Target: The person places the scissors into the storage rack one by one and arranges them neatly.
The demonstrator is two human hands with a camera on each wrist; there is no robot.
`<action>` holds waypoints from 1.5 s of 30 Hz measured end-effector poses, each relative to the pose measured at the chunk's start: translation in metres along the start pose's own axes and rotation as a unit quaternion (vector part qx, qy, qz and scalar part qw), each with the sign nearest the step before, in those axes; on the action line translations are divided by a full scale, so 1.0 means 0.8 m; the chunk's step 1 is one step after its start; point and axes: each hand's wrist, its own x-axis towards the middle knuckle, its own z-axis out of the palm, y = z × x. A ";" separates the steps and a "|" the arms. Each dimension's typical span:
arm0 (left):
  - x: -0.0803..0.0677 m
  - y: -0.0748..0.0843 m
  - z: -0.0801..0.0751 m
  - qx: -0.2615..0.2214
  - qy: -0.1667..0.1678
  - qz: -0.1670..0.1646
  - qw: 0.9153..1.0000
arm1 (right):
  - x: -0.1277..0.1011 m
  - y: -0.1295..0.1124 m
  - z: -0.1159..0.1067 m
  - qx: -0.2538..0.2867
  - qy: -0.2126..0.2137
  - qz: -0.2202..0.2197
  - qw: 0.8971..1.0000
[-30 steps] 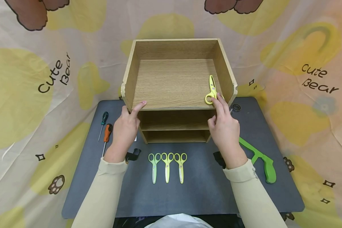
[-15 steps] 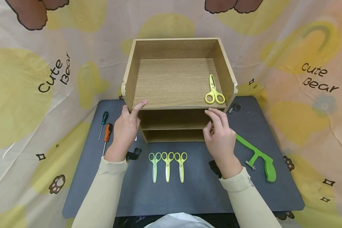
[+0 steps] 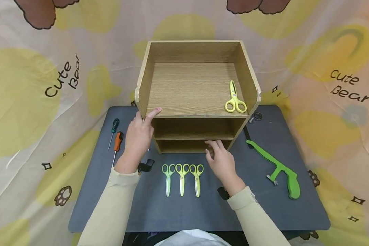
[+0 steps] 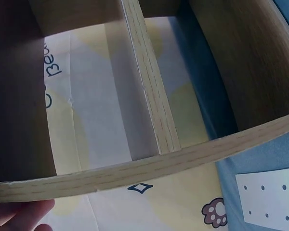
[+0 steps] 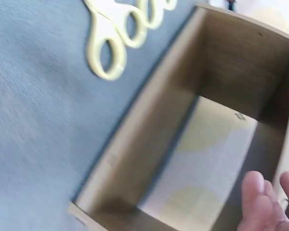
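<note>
A small wooden shelf unit (image 3: 192, 85) stands at the back of the table, with an open top tray and two openings below. My left hand (image 3: 138, 140) grips its left front corner, thumb on the top board; the other fingers are partly hidden around the side. One pair of yellow scissors (image 3: 234, 99) lies in the tray's right front corner. My right hand (image 3: 222, 164) holds nothing, fingers loosely bent in front of the lowest opening. Nearer me lie a pair of green scissors (image 3: 168, 186) and two yellow pairs, one being the middle scissors (image 3: 182, 184), in a row.
Left of the shelf lie a green-handled screwdriver (image 3: 114, 125) and an orange-handled screwdriver (image 3: 118, 140). A green hacksaw (image 3: 273, 162) and a black ring-shaped roll (image 3: 258, 116) lie on the right. A white piece with holes (image 4: 267, 199) is below the shelf in the left wrist view.
My right hand has let go of the yellow scissors in the tray and moved down and left, in front of the lower openings. The left hand stays on the shelf corner.
</note>
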 end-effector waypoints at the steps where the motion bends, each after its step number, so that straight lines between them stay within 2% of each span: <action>1: 0.001 0.001 0.000 -0.002 0.000 0.001 1.000 | -0.001 0.003 0.006 -0.002 -0.018 0.009 1.000; 11: 0.004 0.004 0.001 -0.014 -0.009 -0.002 1.000 | -0.020 0.019 0.064 0.003 -0.102 0.041 0.994; 19: 0.002 0.004 0.003 -0.019 -0.008 -0.006 1.000 | -0.035 0.030 0.101 -0.004 -0.160 0.086 0.983; 25: 0.001 0.004 0.002 -0.027 -0.009 -0.014 0.999 | -0.037 0.032 0.109 -0.027 -0.163 0.097 0.981; 30: 0.000 0.003 0.001 -0.031 -0.014 -0.018 0.999 | -0.038 0.034 0.111 -0.044 -0.187 0.122 0.974; 41: 0.000 0.003 -0.001 -0.039 -0.011 -0.020 0.999 | -0.037 0.025 0.113 -0.037 -0.208 0.157 0.965; 45: 0.000 0.004 -0.001 -0.042 -0.014 -0.025 0.999 | -0.037 0.024 0.115 -0.026 -0.208 0.160 0.965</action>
